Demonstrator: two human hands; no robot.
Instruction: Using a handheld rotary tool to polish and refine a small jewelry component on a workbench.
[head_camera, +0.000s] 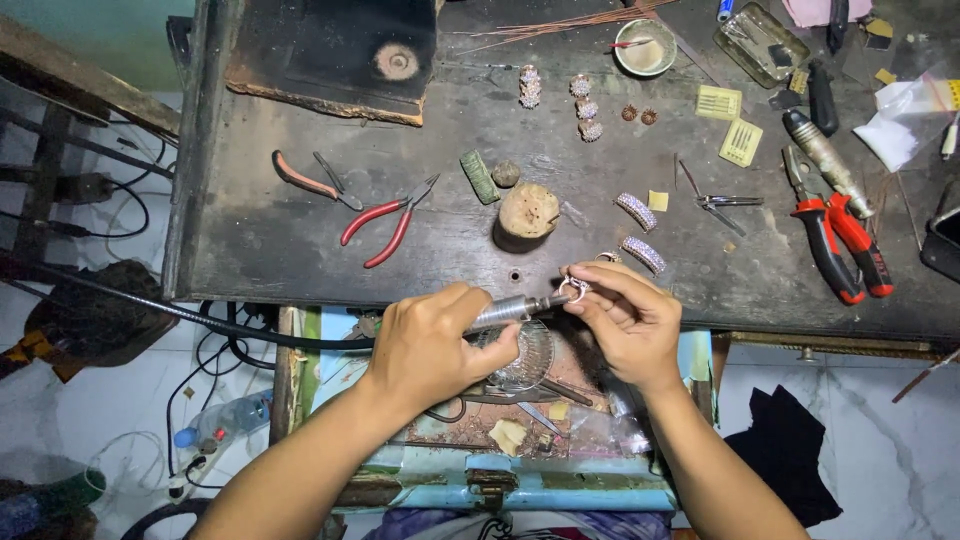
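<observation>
Left hand (432, 345): low in the middle, grip wrapped tight around a silver drill tool (510, 310).
Right hand (622, 318): just beside it, fingertips pinching a small shiny ring (573, 290).
Ring: touching the tool's tip, at the desk (300, 240) edge.
Red pliers (388, 220): on the desk, upper left of the hands.
Wooden stump (526, 212): just above the hands.

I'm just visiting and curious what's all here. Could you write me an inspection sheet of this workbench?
Surface: dark, worn wooden bench.
Job's things: small ring; metal rotary handpiece on a flexible shaft.
Clutter: red pliers, orange-handled pliers, wooden stump, jewelled pieces, small dish.
Hands: left hand grips the handpiece; right hand pinches the ring.
Cables: black cables at left.
Surroundings: pale tiled floor, plastic bottle.
</observation>
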